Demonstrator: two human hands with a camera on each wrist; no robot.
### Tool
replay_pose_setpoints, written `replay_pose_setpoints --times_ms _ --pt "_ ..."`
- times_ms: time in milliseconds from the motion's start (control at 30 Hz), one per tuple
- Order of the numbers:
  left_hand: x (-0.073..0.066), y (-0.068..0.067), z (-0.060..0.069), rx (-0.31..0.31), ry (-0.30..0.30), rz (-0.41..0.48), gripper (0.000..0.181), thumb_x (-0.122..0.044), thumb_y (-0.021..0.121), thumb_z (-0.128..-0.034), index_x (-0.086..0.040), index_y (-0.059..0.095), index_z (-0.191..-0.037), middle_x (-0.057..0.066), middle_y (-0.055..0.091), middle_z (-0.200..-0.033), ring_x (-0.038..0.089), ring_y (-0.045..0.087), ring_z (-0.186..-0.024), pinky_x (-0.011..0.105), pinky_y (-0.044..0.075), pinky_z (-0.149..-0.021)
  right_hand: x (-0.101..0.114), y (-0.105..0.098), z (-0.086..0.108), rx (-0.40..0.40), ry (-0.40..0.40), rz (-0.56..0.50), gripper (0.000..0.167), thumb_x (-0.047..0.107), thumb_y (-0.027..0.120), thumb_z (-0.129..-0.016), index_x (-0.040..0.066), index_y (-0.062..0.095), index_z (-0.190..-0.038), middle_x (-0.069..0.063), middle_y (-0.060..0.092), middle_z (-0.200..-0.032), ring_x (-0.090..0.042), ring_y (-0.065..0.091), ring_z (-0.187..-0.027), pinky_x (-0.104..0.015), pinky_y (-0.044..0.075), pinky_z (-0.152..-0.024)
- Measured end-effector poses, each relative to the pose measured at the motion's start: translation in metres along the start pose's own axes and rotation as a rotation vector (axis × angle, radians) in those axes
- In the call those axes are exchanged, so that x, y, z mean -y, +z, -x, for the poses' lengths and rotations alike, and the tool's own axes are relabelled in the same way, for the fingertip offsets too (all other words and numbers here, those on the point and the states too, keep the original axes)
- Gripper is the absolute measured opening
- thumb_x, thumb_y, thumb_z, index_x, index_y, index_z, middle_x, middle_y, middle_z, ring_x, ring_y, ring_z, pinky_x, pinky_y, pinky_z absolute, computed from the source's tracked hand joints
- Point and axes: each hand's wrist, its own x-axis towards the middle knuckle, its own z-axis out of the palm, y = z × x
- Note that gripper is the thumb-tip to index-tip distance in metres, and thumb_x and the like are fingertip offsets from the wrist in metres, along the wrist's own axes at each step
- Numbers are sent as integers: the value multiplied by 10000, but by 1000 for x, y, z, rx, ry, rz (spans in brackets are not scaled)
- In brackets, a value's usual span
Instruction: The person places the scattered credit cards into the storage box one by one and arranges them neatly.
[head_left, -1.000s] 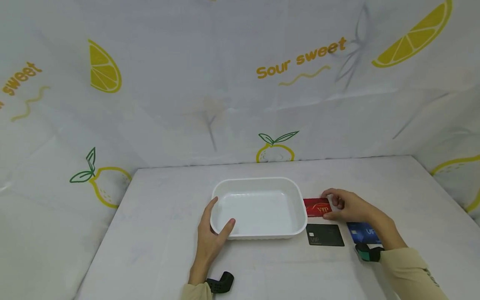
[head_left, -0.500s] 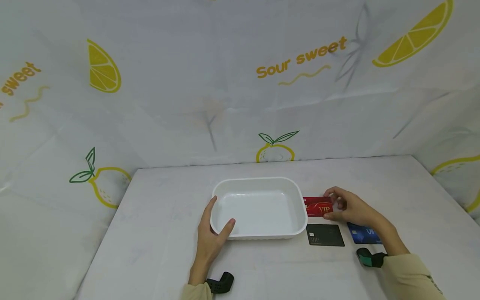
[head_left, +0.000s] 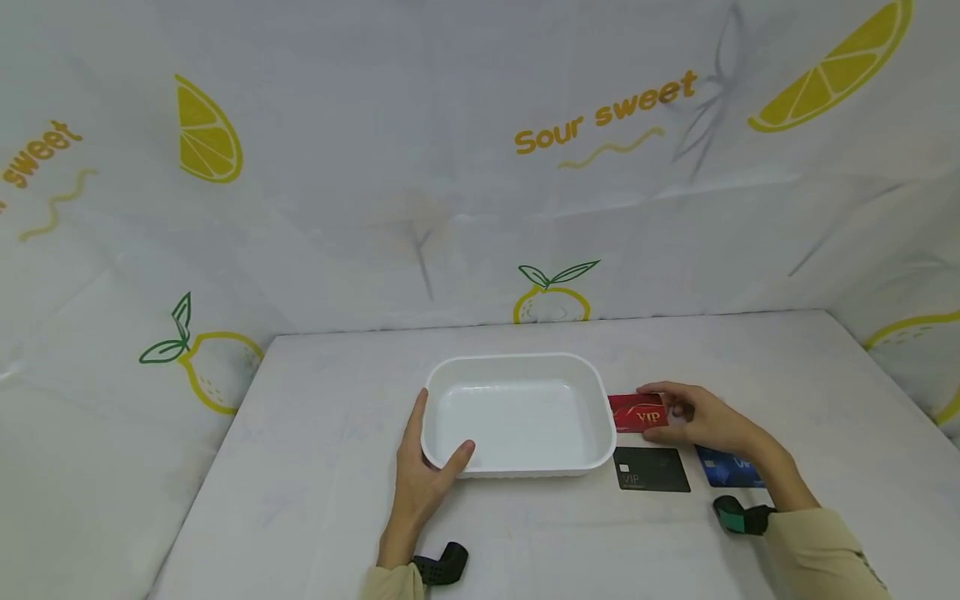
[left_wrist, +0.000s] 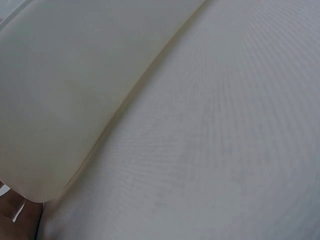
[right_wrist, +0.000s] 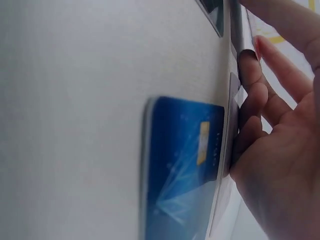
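My left hand [head_left: 422, 487] grips the white tray [head_left: 517, 474] at its near left corner, thumb over the near rim and fingers along the left side. The tray's outer wall [left_wrist: 85, 85] fills the upper left of the left wrist view. To the tray's right, my right hand [head_left: 701, 419] pinches a red VIP card [head_left: 633, 414] between thumb and fingers at its right end. The card's left end meets the tray's right side. In the right wrist view, curled fingers [right_wrist: 255, 102] hover low beside a thin grey-purple edge [right_wrist: 231, 120]; what it belongs to is unclear.
A black VIP card [head_left: 651, 469] lies nearer the front, just right of the tray. Farther right is a blue card [head_left: 727, 468], partly covered by my right forearm. A lemon-print cloth [head_left: 337, 208] hangs behind the white table [head_left: 315, 467].
My right forearm has shifted slightly right and its fingertips now extend farther left along the red card's far edge. The left hand keeps its grip on the tray, which stays in place.
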Motion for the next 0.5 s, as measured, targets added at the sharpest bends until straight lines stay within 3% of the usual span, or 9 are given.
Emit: replay_pose_setpoints --times_ms 67,167,500 --pt "0 0 0 4 18 7 980 -288 802 -794 -135 292 -1617 104 357 -1661 325 339 -1541 591 282 -1223 1 1 0 -3 20 19 607 269 845 -828 29 621 -1338 -53 583 -976 -90 459 -822 -220 424 -635" --pt "-1 0 -1 6 35 13 1000 -289 808 -778 -120 290 -1616 125 354 -1660 354 338 -1537 646 278 -1205 2 4 0 -15 35 34 603 280 848 -825 27 630 -1327 -55 593 -974 -102 465 -829 -214 431 -634" --pt "-2 1 0 -4 12 1 983 -291 812 -779 -148 309 -1612 93 380 -1650 304 365 -1529 561 302 -1219 2 3 4 -56 62 71 599 310 825 -851 32 628 -1344 -34 531 -900 -97 436 -813 -231 380 -619"
